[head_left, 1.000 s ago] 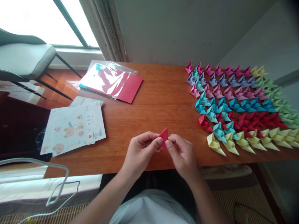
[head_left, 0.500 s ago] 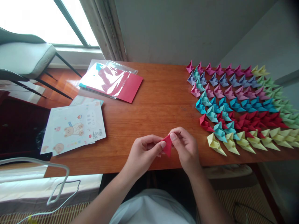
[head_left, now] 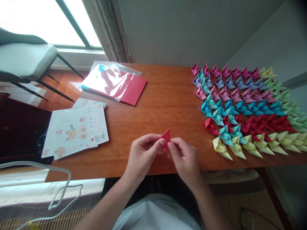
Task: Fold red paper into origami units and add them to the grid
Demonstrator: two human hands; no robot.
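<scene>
Between my hands is a small piece of folded red paper [head_left: 166, 137], one sharp corner pointing away from me. My left hand [head_left: 146, 151] pinches its left side between thumb and fingers. On the lower right side, my right hand [head_left: 183, 156] grips it with the thumb on top; the fingertips beneath are partly hidden. Both hands are above the near part of the wooden table [head_left: 165, 108]. To the right stand rows of folded paper boats in several colours, among them a red boat [head_left: 211, 126] and a yellow boat [head_left: 221, 147].
A plastic-wrapped pack of coloured paper [head_left: 133, 89] lies at the back left. Nearer are printed bear sheets [head_left: 76, 132]. A grey chair [head_left: 28, 59] stands left of the table, and a white cable [head_left: 64, 180] hangs near its front left corner.
The red paper has been turned, so its point now faces away from me instead of toward me. My right hand has moved slightly left and nearer to me.
</scene>
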